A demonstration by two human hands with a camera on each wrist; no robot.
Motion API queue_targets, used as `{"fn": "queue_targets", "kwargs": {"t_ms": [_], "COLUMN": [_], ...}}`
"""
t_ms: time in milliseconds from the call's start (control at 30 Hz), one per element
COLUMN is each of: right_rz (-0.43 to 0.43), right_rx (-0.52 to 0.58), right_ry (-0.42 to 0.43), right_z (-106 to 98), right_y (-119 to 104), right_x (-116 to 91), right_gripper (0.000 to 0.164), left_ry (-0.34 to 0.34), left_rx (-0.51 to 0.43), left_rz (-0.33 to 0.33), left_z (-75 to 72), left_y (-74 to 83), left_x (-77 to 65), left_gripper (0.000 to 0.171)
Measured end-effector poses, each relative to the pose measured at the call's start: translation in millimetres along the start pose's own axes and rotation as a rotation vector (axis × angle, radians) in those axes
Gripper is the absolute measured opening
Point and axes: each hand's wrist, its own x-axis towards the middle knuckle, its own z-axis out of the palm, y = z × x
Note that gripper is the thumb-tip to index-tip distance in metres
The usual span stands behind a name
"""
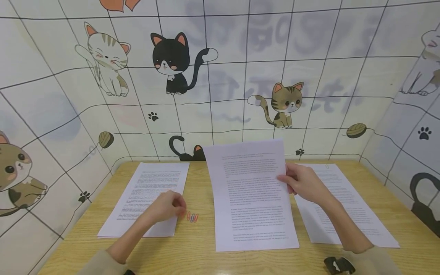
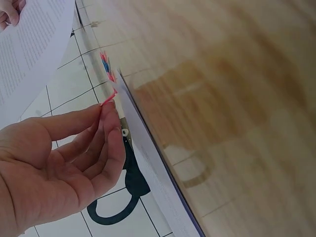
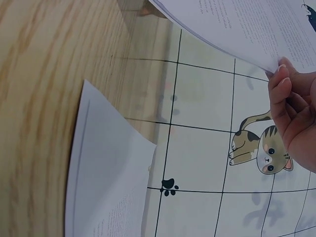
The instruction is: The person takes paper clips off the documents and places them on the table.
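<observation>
My right hand (image 1: 306,182) grips the right edge of a thin sheaf of printed paper (image 1: 252,194), thumb in front. The sheaf stands tilted up at the middle of the table, its lower edge toward me. In the left wrist view, my left hand (image 2: 74,163) pinches a red paper clip (image 2: 108,98) between thumb and fingertips. That hand is low over the right edge of the left paper stack (image 1: 151,183). Beside its fingertips lie several red and blue paper clips (image 1: 192,218) on the wood.
A second stack of printed pages (image 1: 330,202) lies at the right, with a pale clip (image 1: 327,166) at its top edge. Behind the wooden table (image 1: 196,248) rises a white gridded wall covering (image 1: 227,84) with cartoon cats.
</observation>
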Motion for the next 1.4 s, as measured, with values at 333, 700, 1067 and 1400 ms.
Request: {"fn": "queue_targets", "kwargs": {"t_ms": [333, 700, 1067, 1400], "right_rz": [-0.003, -0.006, -0.015, -0.017], "right_rx": [0.004, 0.016, 0.026, 0.028], "right_ry": [-0.004, 0.004, 0.034, 0.062], "right_z": [0, 1, 2, 4], "right_y": [1, 1, 4, 4], "right_x": [1, 0, 1, 1], "right_gripper": [0.023, 0.023, 0.015, 0.016], "left_ry": [0.044, 0.095, 0.156, 0.169], "left_rx": [0.045, 0.012, -0.116, -0.232], "left_rz": [-0.05, -0.001, 0.019, 0.091], "left_z": [-2.4, -10.8, -8.4, -1.8], "left_y": [0.5, 8.4, 22.9, 42.6], "left_x": [1.1, 4.0, 11.3, 19.6], "left_gripper": [0.004, 0.004, 0.018, 0.029]}}
